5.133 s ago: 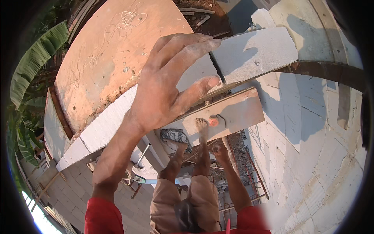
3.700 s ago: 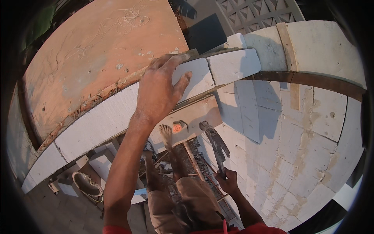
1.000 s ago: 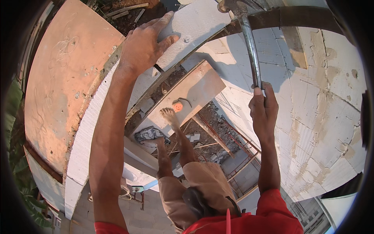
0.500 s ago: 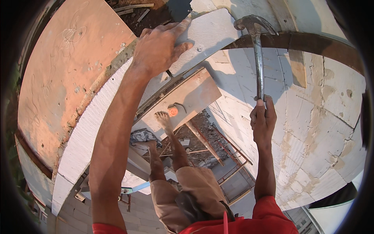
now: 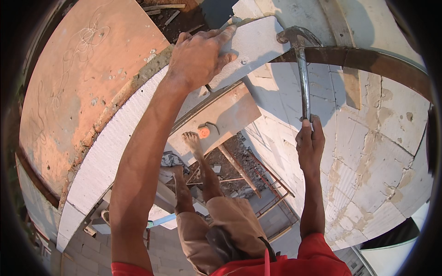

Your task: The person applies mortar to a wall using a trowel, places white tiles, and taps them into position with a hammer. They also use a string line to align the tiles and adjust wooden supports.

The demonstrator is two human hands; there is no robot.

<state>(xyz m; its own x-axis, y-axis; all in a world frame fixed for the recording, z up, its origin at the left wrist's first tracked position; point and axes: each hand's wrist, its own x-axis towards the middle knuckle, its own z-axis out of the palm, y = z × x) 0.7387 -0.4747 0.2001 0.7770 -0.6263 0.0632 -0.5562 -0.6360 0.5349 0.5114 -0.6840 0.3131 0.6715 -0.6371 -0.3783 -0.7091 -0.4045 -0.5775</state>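
"Claw hammer with a silver metal handle and a brown, worn head (image 5: 302, 78): where is it, and is it marked?"

"Up in the right hand (image 5: 310, 142), fingers curled closed around the handle's lower end, thumb against it. The head is beside the right end of a white, rough-faced rectangular block (image 5: 258, 43); whether they touch, I cannot tell. Any maker's stamp would be too small to make out."

"And the left hand (image 5: 200, 62)?"

"Palm down on that block, fingers loosely spread, thumb standing apart. It lies across the top, index fingertip near the far edge. I cannot see under the palm."

"What runs alongside?"

"More white blocks in a curving row (image 5: 113, 126), bordering a flat orange-brown panel (image 5: 69, 87) with a tangle of thin pale string (image 5: 90, 39) on it. The loops look like scribble, but they are string."

"Lower down?"

"A flat, tan wooden plank (image 5: 237, 108) bears a bare foot (image 5: 191, 139). Just beside the toes sits a small, round orange object (image 5: 203, 132), near a dark, curved strip (image 5: 212, 125). Lettering on the orange object, if any, is beyond me at this size."
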